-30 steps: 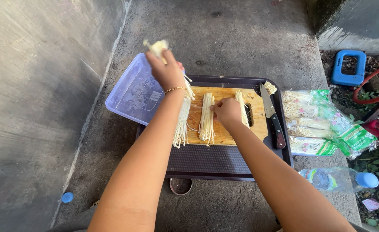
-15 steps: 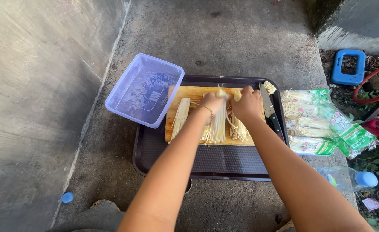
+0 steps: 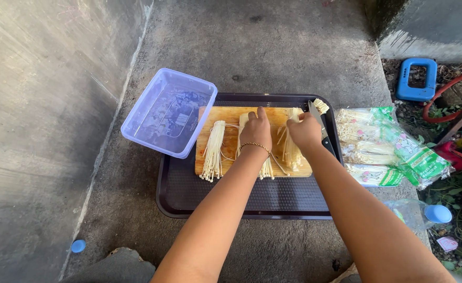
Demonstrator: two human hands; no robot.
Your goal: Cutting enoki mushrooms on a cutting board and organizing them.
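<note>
An outdoor cooking spot beside a house is shown, set up on a bare concrete floor [image 3: 273,47] rather than a counter. A dark tray [image 3: 241,196] with a wooden cutting board [image 3: 231,133] is laid on the ground, and a garden hose [image 3: 446,99] and plants [image 3: 459,191] are seen at the right edge.

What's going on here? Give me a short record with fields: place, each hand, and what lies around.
Place: wooden cutting board on a dark tray, concrete floor
Left hand: resting on the middle enoki mushroom bundle
Right hand: fingers on the right bundle
Loose bundle: left on the board
Left of tray: clear plastic box
Right of tray: packaged mushrooms
Knife: partly hidden behind right hand
</note>
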